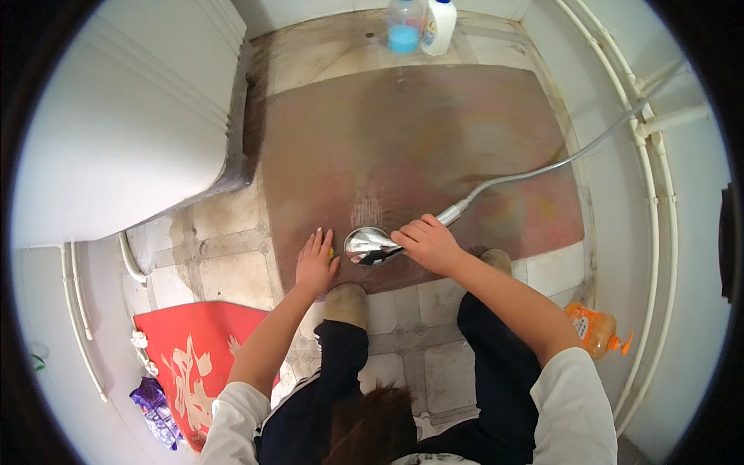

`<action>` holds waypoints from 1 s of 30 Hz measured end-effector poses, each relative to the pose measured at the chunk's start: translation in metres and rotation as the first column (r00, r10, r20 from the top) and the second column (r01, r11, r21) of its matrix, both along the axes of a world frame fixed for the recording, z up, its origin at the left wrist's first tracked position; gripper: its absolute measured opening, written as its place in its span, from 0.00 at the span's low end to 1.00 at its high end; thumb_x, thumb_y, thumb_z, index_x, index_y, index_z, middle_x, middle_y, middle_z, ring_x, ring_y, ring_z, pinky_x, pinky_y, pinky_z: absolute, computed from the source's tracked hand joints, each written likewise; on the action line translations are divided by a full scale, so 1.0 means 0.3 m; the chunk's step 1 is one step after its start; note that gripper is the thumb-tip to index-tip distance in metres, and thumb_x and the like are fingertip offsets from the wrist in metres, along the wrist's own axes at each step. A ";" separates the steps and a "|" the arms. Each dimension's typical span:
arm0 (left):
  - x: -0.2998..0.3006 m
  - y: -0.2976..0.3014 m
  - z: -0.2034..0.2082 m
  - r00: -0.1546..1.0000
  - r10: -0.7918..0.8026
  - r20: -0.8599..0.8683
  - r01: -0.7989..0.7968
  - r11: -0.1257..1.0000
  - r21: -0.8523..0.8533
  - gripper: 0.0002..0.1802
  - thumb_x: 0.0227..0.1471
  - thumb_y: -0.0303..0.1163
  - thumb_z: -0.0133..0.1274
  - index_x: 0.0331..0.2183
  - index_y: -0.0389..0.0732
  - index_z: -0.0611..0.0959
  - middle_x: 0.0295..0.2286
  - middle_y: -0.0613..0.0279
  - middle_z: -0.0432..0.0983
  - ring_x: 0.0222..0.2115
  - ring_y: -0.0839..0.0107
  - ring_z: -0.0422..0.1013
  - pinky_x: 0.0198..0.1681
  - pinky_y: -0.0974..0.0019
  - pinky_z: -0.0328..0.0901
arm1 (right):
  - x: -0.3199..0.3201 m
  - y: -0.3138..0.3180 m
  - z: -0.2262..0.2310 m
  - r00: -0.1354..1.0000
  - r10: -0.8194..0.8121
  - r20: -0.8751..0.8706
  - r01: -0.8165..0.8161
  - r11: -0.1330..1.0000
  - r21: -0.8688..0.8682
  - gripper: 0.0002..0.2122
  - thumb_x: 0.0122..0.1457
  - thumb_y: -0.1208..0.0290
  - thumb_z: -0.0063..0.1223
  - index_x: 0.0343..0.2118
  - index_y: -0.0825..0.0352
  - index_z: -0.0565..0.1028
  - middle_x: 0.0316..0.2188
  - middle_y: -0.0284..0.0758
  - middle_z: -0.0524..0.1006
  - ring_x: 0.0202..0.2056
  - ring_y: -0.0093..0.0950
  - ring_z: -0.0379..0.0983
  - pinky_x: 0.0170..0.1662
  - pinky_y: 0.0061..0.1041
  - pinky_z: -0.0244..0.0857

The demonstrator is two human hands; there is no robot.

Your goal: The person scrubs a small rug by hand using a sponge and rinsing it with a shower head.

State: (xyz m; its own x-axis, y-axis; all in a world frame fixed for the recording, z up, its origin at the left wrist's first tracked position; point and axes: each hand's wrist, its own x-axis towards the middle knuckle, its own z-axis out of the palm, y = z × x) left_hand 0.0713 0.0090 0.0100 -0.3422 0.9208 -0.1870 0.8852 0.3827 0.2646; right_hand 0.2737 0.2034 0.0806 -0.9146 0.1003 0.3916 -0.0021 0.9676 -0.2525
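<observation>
My right hand (428,244) is closed around the handle of a chrome shower head (369,246), with its round head low over the wet brownish-red mat (465,139). Fine streaks of water show on the mat just beyond it. From the handle a grey hose (535,172) runs off to the upper right. To the left of the shower head, my left hand (315,263) lies on the mat with its fingers stretched out. A small yellow bit (332,253) peeks out between its thumb and forefinger; what it is I cannot make out.
A clear bottle of blue liquid (404,27) and a white bottle (439,28) stand beyond the mat. An orange pump bottle (595,329) is by the right wall's white pipes (647,178). At lower left lie a red mat (194,356) and a purple packet (155,411). A white cabinet (132,116) juts in.
</observation>
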 end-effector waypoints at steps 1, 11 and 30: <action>-0.003 -0.002 -0.006 1.000 -0.005 -0.018 0.005 1.000 0.001 0.37 0.42 0.43 0.49 0.53 0.48 0.55 0.53 0.54 0.51 0.53 0.59 0.50 0.51 0.56 0.50 | -0.017 -0.016 0.004 1.000 0.022 -0.009 -0.022 1.000 -0.013 0.12 0.40 0.74 0.49 0.32 0.61 0.68 0.25 0.28 0.69 0.29 0.24 0.65 0.35 0.24 0.56; -0.027 0.012 -0.057 0.997 -0.057 -0.045 0.050 0.989 -0.137 0.40 0.39 0.43 0.50 0.54 0.50 0.54 0.54 0.58 0.46 0.55 0.63 0.46 0.53 0.56 0.47 | -0.121 -0.136 0.039 0.984 0.140 -0.110 -0.149 0.985 -0.084 0.14 0.39 0.73 0.49 0.33 0.61 0.68 0.25 0.27 0.68 0.30 0.23 0.65 0.35 0.23 0.56; -0.084 -0.057 -0.022 0.921 -0.065 0.383 -0.033 0.969 0.244 0.29 0.45 0.42 0.45 0.48 0.39 0.64 0.44 0.56 0.64 0.46 0.64 0.61 0.49 0.64 0.54 | -0.230 -0.146 0.005 0.985 0.091 -0.148 -0.107 0.989 -0.104 0.15 0.37 0.73 0.51 0.33 0.62 0.68 0.27 0.28 0.69 0.31 0.24 0.65 0.35 0.24 0.55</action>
